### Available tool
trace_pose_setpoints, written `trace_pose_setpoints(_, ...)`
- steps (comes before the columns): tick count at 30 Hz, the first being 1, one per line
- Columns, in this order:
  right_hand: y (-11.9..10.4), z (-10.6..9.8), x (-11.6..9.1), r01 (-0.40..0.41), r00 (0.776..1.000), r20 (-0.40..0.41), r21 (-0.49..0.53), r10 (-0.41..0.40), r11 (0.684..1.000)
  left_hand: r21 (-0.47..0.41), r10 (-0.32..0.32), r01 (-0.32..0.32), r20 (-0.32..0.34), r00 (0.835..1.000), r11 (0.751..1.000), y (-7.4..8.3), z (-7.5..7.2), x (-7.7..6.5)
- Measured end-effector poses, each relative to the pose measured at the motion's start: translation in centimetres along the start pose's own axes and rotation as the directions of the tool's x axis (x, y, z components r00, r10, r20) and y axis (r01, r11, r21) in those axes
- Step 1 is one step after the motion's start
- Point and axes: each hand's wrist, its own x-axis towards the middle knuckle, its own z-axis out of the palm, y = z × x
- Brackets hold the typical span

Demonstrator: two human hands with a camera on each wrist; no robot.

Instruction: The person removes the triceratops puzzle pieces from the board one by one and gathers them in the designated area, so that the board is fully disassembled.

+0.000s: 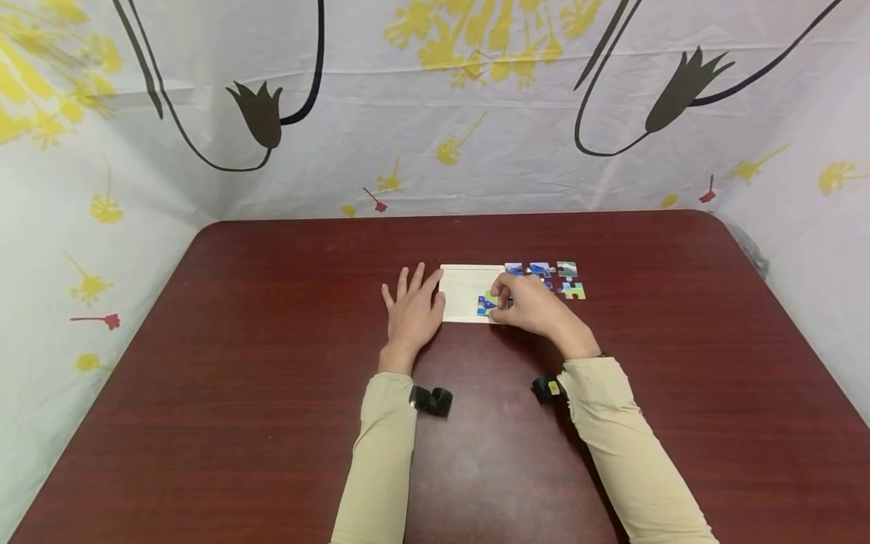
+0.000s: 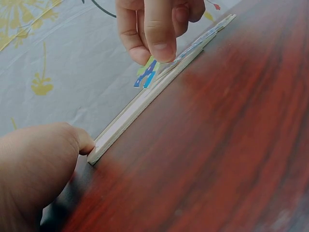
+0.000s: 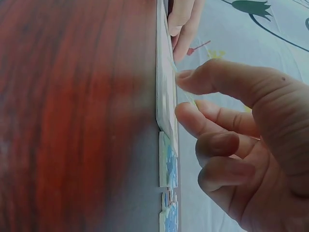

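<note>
A pale wooden puzzle tray (image 1: 462, 283) lies flat on the dark red table. My left hand (image 1: 413, 313) rests on the table at its left side with fingers spread, thumb and forefinger right at the tray's edge. Over the tray's right part, my right hand (image 1: 533, 306) pinches a blue and green jigsaw piece (image 1: 485, 304) between thumb and fingertips. In the left wrist view the piece (image 2: 146, 73) is tilted, close over the tray (image 2: 120, 123). The right wrist view shows it nearly edge-on.
Several loose jigsaw pieces (image 1: 567, 269) lie on the table right of the tray, some partly hidden behind the right hand. A patterned white cloth (image 1: 435, 143) hangs behind the far table edge. Both wrists wear small black cameras (image 1: 432, 401).
</note>
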Motion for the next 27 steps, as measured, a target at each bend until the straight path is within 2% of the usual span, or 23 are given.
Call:
trace_pose_setpoints(8, 0.8, -0.8, -0.3, 0.001, 1.0, 0.017, -0.006, -0.001, 1.0, -0.003, 0.003, -0.003, 0.006, 1.0, 1.0, 0.0, 0.0, 0.0)
trace_pose_setpoints(20, 2.6, -3.0, -1.3, -0.055, 0.997, 0.06, 0.023, 0.053, 0.998, 0.003, 0.002, -0.002, 0.007, 1.0, 1.0, 0.1, -0.1, 0.0)
trace_pose_setpoints(27, 3.0, -3.6, -1.7, -0.082, 0.994, 0.069, 0.025, 0.081, 0.996, -0.002, 0.006, -0.006, -0.002, 1.0, 1.0, 0.1, 0.0, 0.1)
